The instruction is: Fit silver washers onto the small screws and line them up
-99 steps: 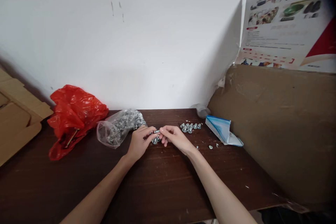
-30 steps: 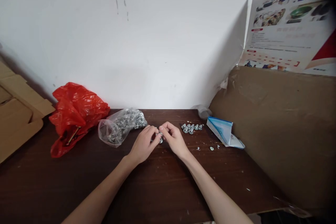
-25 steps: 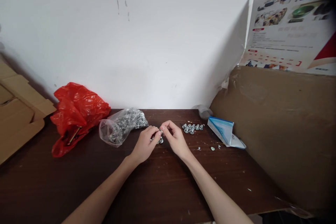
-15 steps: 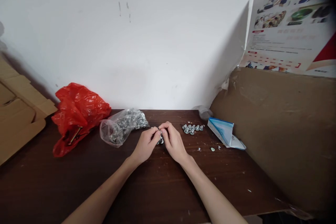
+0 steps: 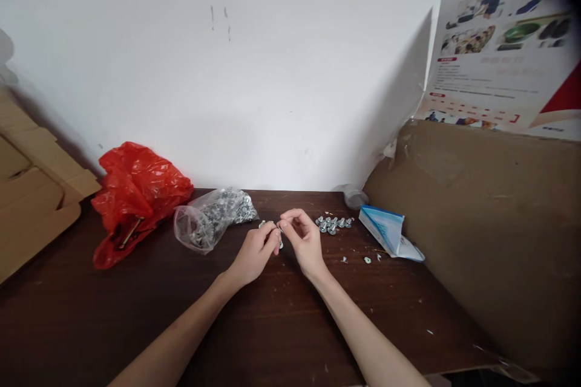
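Observation:
My left hand (image 5: 254,253) and my right hand (image 5: 305,245) meet over the middle of the table, fingertips close together. The left thumb and fingers are pinched, mostly covering whatever is between them. My right hand pinches at the same spot with thumb and index finger; what it grips is too small to tell. Small metal pieces (image 5: 281,245) show partly behind and below the fingertips. To the right of my right hand stands a cluster of several silver screws (image 5: 333,225) with wide round heads. Left of my left hand lies a clear plastic bag (image 5: 215,217) full of small metal parts.
On the dark wooden table (image 5: 254,326), a red plastic bag (image 5: 140,193) lies at the left beside open cardboard (image 5: 36,193). A blue and white folded packet (image 5: 385,231) and small scraps (image 5: 367,260) are at the right. A large cardboard sheet (image 5: 490,224) borders the right side.
My right hand's fingertips have drawn slightly up and apart from my left hand's. The left fingers have shifted a little. The screws and bags stay put; the view has tilted slightly.

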Tool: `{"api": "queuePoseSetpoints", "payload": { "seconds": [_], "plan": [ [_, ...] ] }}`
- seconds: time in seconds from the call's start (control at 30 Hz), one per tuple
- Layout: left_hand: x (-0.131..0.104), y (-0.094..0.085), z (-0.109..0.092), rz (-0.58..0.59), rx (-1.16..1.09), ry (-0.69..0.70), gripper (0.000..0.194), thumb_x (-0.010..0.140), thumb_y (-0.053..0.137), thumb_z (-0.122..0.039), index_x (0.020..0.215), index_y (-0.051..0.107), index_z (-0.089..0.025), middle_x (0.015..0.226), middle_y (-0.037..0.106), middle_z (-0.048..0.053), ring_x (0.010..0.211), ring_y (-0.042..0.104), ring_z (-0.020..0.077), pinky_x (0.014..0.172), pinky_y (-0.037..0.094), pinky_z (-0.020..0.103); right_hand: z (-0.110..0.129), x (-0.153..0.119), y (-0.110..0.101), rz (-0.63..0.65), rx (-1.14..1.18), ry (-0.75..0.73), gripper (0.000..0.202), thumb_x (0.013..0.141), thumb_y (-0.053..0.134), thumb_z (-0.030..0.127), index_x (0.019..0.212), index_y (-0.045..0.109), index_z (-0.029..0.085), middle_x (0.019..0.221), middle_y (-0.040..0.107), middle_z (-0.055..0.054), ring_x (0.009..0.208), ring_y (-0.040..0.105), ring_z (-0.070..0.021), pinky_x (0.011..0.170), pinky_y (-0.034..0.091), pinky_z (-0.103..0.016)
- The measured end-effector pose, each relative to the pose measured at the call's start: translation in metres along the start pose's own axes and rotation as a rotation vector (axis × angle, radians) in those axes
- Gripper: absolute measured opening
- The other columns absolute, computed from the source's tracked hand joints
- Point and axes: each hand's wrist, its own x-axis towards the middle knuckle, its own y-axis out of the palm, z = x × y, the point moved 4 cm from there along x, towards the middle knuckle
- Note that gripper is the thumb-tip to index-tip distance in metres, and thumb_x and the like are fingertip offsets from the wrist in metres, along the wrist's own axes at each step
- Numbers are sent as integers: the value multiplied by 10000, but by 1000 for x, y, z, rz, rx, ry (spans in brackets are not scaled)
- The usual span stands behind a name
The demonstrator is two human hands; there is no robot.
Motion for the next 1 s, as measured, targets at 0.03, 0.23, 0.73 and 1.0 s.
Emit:
{"api": "queuePoseSetpoints", "payload": {
  "seconds": [0.03,0.23,0.73,1.0],
  "plan": [
    [0,1,0,8,-4,0,320,926,353,-302,656,466,-173,605,543,-17,582,491,110,623,372,236,-2,0,-1,-23,23,25,179,780,645,379,846,574,228,690,529,7,628,498,-141,597,433,-273],
    [2,-2,4,-41,-45,-30,311,912,388,-307,671,520,-163,637,591,0,626,525,122,655,387,240,-8,4,-1,-18,163,74,246,734,707,324,928,592,227,787,607,-9,707,558,-139,680,479,-286],
    [2,3,17,-96,-252,-160,236,890,431,-324,761,536,-157,562,567,-20,527,470,95,539,339,206,-7,6,0,57,402,129,188,653,771,202,771,625,209,962,639,-23,892,604,-157,809,487,-292],
    [2,6,17,-80,-250,-152,235,889,448,-348,811,550,-151,561,561,-17,521,464,89,512,321,198,-19,8,1,-82,706,331,207,581,760,93,634,587,194,935,653,-4,861,608,-143,776,485,-267]
  ]
}}
